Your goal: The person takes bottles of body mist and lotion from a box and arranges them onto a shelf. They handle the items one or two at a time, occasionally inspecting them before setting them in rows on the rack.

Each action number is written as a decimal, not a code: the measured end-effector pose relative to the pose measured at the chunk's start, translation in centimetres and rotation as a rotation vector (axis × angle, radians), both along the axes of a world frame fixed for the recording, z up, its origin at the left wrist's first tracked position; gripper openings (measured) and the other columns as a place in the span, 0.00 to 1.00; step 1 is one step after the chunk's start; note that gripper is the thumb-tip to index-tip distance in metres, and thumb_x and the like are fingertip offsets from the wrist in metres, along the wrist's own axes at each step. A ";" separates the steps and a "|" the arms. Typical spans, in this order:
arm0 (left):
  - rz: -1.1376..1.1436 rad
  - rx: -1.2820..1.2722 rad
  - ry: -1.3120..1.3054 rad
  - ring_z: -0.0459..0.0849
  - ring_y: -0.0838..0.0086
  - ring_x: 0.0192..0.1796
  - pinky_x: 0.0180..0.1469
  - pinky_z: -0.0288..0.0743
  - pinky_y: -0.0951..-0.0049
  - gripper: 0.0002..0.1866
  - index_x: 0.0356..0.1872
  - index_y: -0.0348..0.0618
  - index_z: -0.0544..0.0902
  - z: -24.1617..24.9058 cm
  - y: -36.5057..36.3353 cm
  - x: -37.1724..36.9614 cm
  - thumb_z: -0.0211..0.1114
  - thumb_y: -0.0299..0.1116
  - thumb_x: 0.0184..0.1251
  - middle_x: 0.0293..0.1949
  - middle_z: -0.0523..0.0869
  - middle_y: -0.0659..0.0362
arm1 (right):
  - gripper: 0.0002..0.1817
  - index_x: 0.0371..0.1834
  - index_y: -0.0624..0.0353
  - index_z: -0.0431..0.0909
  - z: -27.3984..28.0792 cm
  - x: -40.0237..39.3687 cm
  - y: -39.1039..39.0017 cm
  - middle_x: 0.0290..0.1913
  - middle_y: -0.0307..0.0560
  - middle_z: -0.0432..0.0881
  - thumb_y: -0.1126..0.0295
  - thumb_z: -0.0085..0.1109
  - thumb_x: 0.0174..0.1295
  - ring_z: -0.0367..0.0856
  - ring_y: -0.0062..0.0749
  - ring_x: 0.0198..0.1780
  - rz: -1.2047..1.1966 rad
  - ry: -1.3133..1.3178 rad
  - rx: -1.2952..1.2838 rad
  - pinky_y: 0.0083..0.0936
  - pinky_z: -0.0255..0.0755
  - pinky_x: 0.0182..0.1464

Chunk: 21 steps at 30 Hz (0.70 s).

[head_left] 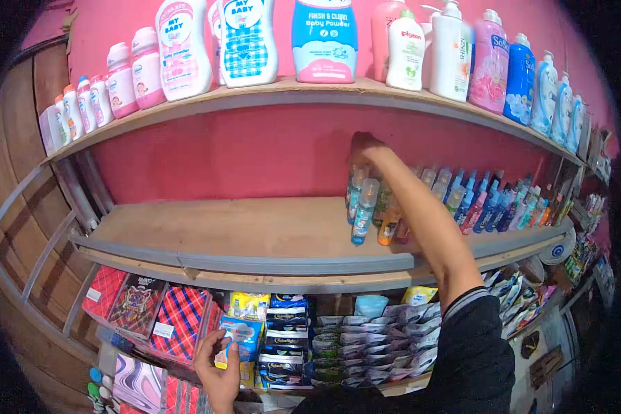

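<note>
My right arm stretches up across the middle shelf point(234, 224). My right hand point(368, 147) is bent downward over the back of the spray bottles at the left end of their group. Its fingers are dark and smeared, so I cannot tell what they hold. Just below and in front of it stand a clear-capped teal spray bottle point(363, 214) and an orange spray bottle point(388, 224). Low at the left, my left hand point(217, 369) is raised with thumb and fingers apart, overlapping a blue packet point(243, 336) on the lower shelf.
Baby powder bottles point(248, 45) and lotion bottles point(451, 52) line the upper shelf point(255, 91). Several coloured spray bottles point(486, 207) crowd the middle shelf's right side. Below are plaid books point(179, 324), dark packets point(285, 345) and stacked sachets point(372, 345). A grey metal rail point(290, 263) edges the middle shelf.
</note>
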<state>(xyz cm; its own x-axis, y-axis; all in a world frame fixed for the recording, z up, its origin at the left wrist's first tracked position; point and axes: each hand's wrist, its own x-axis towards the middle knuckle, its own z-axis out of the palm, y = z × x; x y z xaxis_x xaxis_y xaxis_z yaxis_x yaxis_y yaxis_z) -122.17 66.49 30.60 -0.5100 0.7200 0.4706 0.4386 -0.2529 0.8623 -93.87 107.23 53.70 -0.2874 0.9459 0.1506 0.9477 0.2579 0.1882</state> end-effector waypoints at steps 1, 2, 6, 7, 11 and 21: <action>-0.002 -0.001 0.012 0.81 0.77 0.42 0.49 0.74 0.75 0.12 0.46 0.34 0.80 0.1 0.0 0.1 0.65 0.21 0.61 0.40 0.83 0.58 | 0.21 0.41 0.63 0.85 0.0 0.2 0.0 0.43 0.57 0.86 0.62 0.72 0.43 0.87 0.42 0.42 -0.020 0.049 -0.017 0.35 0.81 0.43; -0.003 -0.002 0.024 0.81 0.77 0.43 0.49 0.74 0.75 0.12 0.46 0.34 0.80 0.2 0.0 0.1 0.65 0.21 0.61 0.40 0.83 0.58 | 0.21 0.41 0.63 0.85 0.0 0.3 -0.1 0.42 0.57 0.86 0.62 0.72 0.43 0.87 0.42 0.42 -0.039 0.098 -0.034 0.35 0.81 0.43; 0.013 -0.028 0.006 0.81 0.76 0.42 0.49 0.74 0.75 0.12 0.46 0.34 0.80 0.0 0.0 0.2 0.66 0.22 0.60 0.40 0.83 0.57 | 0.20 0.41 0.62 0.85 -0.1 0.7 -0.3 0.39 0.57 0.86 0.64 0.71 0.43 0.87 0.40 0.41 -0.113 0.291 -0.104 0.35 0.82 0.41; 0.015 -0.024 0.001 0.81 0.76 0.42 0.49 0.74 0.75 0.12 0.46 0.34 0.80 0.1 0.0 0.2 0.66 0.22 0.60 0.40 0.83 0.57 | 0.20 0.41 0.62 0.85 0.0 0.6 -0.6 0.40 0.57 0.86 0.64 0.71 0.44 0.87 0.40 0.42 -0.101 0.232 -0.039 0.35 0.82 0.41; 0.026 -0.042 -0.014 0.81 0.76 0.42 0.48 0.74 0.75 0.12 0.45 0.34 0.81 -0.5 -0.2 -0.3 0.66 0.22 0.60 0.41 0.84 0.57 | 0.21 0.44 0.61 0.84 1.4 0.7 -3.0 0.44 0.56 0.86 0.59 0.69 0.49 0.87 0.41 0.45 -0.081 0.232 0.041 0.36 0.81 0.44; 0.030 -0.045 -0.017 0.81 0.76 0.42 0.48 0.75 0.74 0.12 0.45 0.34 0.81 -0.1 -0.6 0.1 0.67 0.25 0.62 0.41 0.84 0.58 | 0.21 0.44 0.53 0.86 1.0 -1.2 -6.7 0.49 0.51 0.85 0.54 0.66 0.50 0.84 0.44 0.51 -0.163 -0.031 -0.155 0.38 0.77 0.52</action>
